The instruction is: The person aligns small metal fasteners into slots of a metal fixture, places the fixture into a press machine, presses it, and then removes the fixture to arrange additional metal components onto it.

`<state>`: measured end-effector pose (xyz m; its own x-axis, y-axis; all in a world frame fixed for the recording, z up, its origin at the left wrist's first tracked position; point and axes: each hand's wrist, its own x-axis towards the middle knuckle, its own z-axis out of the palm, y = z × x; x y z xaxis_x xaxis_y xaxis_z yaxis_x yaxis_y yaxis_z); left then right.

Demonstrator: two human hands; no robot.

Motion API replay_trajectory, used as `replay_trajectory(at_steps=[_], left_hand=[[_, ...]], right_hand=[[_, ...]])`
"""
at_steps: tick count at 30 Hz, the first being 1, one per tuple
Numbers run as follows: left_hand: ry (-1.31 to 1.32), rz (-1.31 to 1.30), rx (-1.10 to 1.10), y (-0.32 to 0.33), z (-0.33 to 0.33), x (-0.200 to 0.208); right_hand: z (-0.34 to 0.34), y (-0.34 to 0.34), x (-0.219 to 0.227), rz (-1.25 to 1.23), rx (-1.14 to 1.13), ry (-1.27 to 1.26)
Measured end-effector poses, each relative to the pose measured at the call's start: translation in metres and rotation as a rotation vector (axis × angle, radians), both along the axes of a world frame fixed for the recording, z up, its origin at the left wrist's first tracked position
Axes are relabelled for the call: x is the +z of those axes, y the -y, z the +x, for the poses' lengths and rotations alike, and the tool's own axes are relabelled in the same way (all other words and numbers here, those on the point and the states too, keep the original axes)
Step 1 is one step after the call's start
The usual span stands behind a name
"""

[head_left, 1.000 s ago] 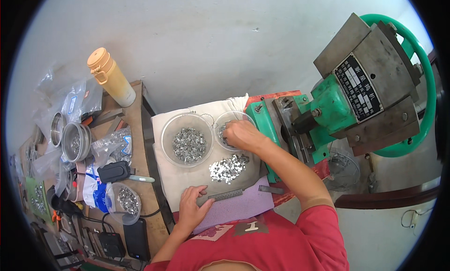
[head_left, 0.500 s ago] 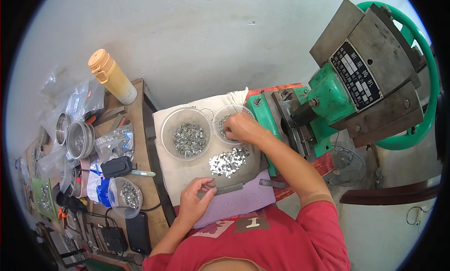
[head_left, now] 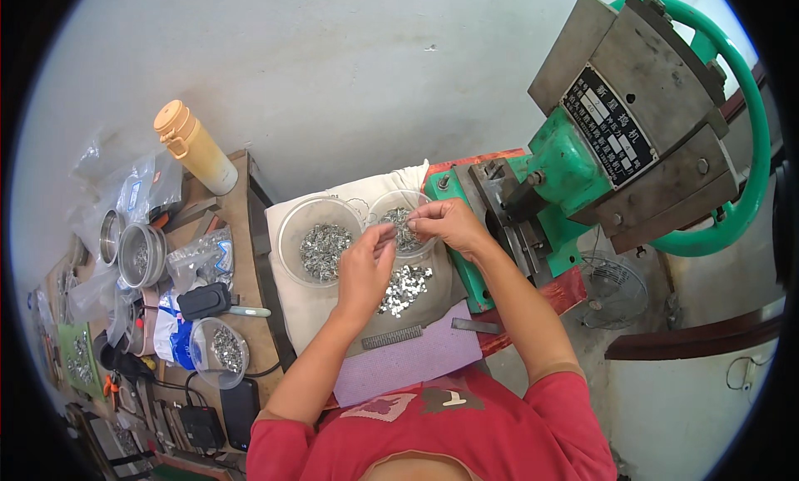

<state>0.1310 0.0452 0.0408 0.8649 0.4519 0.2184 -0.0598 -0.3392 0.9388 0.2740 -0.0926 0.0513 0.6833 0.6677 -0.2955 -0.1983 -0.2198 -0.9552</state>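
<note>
Two bare hands meet close together over plastic tubs of small silver metal parts. From where I stand, the right hand (head_left: pixel 454 225) is above the smaller tub (head_left: pixel 393 197), thumb and fingertips drawn together in a pinch; I cannot tell whether a tiny part is between them. The left hand (head_left: pixel 366 271) is just beside it, fingers loosely curved and partly open, between that tub and the larger tub (head_left: pixel 290 221); what it holds, if anything, is hidden. Both tubs sit on a beige cloth (head_left: pixel 310 313), with shiny flat pieces (head_left: pixel 406 291) heaped in front of the smaller one. Nearer the person, a ridged metal bar (head_left: pixel 391 338) lies along the edge of a purple mat (head_left: pixel 399 373). A green hand press (head_left: pixel 574 169) stands to the right.
</note>
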Motion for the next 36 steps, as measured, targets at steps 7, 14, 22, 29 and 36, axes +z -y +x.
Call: replay_trajectory(at_steps=[7, 14, 22, 29, 36], left_hand=[[-0.029, -0.013, -0.041, 0.007, 0.022, -0.001], [-0.049, 0.008, -0.019, 0.001, 0.030, -0.001], [-0.105, -0.002, -0.020, -0.002, 0.038, -0.004], [-0.027, -0.002, -0.026, -0.003, 0.041, -0.008], [-0.036, -0.206, -0.075, -0.008, 0.043, -0.013]], right_hand=[[-0.001, 0.007, -0.009, 0.095, -0.059, -0.140], [-0.012, 0.002, -0.007, 0.056, -0.121, -0.112], [-0.021, -0.001, -0.007, 0.035, -0.184, -0.031], [-0.020, 0.000, -0.007, 0.050, -0.183, -0.043], [-0.024, 0.000, -0.005, 0.048, -0.127, 0.037]])
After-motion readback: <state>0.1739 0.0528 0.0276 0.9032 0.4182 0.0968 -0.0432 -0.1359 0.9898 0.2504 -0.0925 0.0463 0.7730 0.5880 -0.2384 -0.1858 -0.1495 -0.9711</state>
